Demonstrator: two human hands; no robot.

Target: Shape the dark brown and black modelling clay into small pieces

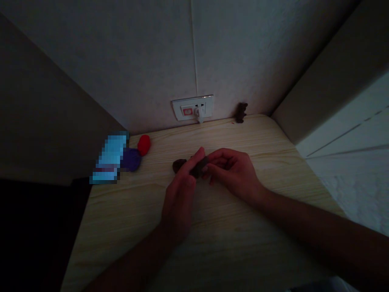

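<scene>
Between my two hands is a dark brown lump (pixel 199 167) that looks like modelling clay. My left hand (pixel 179 196) holds it from the left, with the thumb and fingers closed against it. From the other side, my right hand (pixel 235 172) pinches the lump with thumb and fingertips. Another brown lump (pixel 179 165) lies on the wooden tabletop (pixel 146 219), just behind my left fingers and partly hidden by them. The dim light hides the lump's finer shape.
At the back left are a red lump (pixel 144 144), a purple lump (pixel 131 159) and a pixelated bright screen (pixel 110 158). A small brown bear-like figure (pixel 241 112) stands by the wall. A wall socket (pixel 192 108) with a white plug is behind the table.
</scene>
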